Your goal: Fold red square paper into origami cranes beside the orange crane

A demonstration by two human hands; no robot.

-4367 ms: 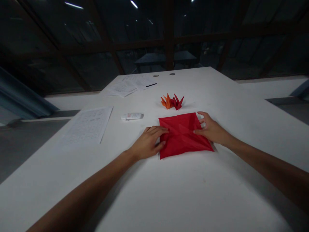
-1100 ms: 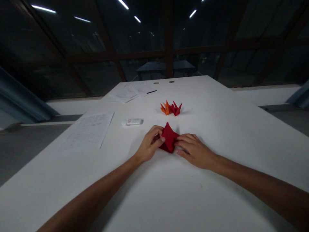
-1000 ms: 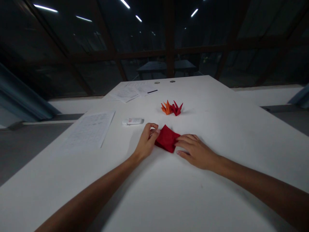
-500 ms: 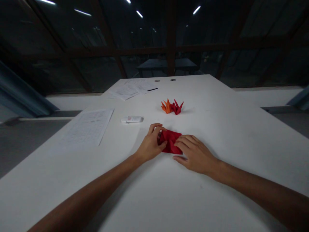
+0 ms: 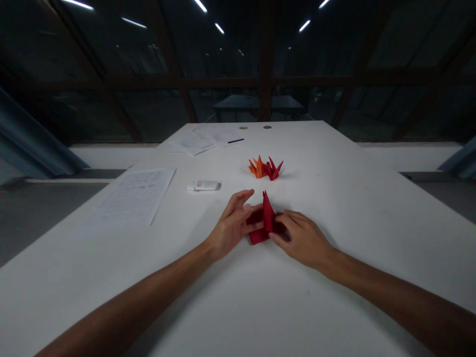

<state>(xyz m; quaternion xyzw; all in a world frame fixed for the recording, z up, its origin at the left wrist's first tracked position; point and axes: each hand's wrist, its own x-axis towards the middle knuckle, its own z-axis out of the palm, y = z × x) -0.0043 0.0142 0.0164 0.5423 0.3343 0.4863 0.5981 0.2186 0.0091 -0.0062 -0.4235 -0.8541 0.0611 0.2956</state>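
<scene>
From far away, I watched the white table (image 5: 238, 312), where my right hand (image 5: 308, 244) pinched the red paper (image 5: 268, 218). My left hand (image 5: 228, 232) had spread fingers touching its left side; I could not tell if they gripped. The paper lay nearer than two small folded birds (image 5: 273, 171). I judged that uneven pulling could bend the upright flap wrongly, or tear it.
</scene>
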